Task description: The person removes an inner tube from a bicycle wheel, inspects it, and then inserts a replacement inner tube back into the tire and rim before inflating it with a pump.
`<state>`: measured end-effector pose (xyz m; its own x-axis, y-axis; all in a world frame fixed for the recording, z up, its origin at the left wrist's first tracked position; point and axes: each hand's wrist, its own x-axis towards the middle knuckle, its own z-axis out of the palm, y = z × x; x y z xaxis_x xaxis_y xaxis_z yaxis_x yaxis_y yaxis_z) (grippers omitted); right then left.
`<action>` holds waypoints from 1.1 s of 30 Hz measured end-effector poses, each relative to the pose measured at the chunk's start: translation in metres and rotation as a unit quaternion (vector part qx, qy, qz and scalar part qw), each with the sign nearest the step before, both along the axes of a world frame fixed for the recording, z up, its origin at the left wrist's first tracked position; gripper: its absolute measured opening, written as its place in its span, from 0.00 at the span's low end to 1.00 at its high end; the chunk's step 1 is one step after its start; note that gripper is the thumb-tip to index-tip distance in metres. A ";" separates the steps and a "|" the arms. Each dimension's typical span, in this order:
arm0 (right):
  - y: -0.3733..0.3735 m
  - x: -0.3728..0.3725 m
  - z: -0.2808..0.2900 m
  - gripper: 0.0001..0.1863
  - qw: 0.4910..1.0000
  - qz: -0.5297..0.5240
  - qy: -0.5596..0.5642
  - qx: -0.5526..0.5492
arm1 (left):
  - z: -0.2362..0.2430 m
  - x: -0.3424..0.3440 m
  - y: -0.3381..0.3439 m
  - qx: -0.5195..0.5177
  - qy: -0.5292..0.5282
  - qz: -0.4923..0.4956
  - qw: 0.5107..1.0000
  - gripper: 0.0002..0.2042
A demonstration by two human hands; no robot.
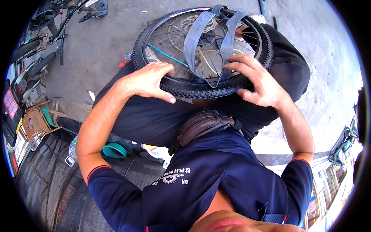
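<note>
At the far left corner of the grey concrete floor stood dark bicycles; nearer, by its left edge, was a small brown wooden seat. The left hand reached over the near left of 1 black knobby-tyred spoked bicycle wheel, its grip wide, thumb and fingers on either side of the tyre; I could not tell whether it pressed. The wheel lay across the far edge of the black-trousered lap. A thin blue strip crossed the spokes. A flat grey rubber inner tube draped over the wheel in 2 strands. The right hand had a wide grip, fingertips at the right strand, thumb by the tyre.
</note>
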<state>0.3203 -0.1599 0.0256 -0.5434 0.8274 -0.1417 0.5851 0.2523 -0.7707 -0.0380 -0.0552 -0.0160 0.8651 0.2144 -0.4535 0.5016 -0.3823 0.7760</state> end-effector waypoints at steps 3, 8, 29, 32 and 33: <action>0.013 -0.033 -0.009 0.28 0.999 0.051 -0.010 0.012 | 0.001 0.021 -0.005 -0.032 0.069 0.004 0.997 0.36; 0.034 -0.051 -0.028 0.12 0.994 0.064 0.048 -0.079 | 0.006 0.037 -0.026 0.119 -0.071 0.186 0.973 0.23; 0.014 -0.132 -0.081 0.19 0.811 0.029 0.290 -0.507 | 0.013 -0.010 -0.013 0.276 -0.065 0.176 0.943 0.22; -0.015 -0.128 -0.053 0.25 0.950 0.006 0.199 -0.241 | 0.011 -0.014 -0.015 0.275 -0.060 0.173 0.944 0.21; -0.022 -0.120 -0.045 0.26 0.998 0.008 0.057 -0.024 | 0.010 -0.015 -0.017 0.279 -0.059 0.180 0.941 0.20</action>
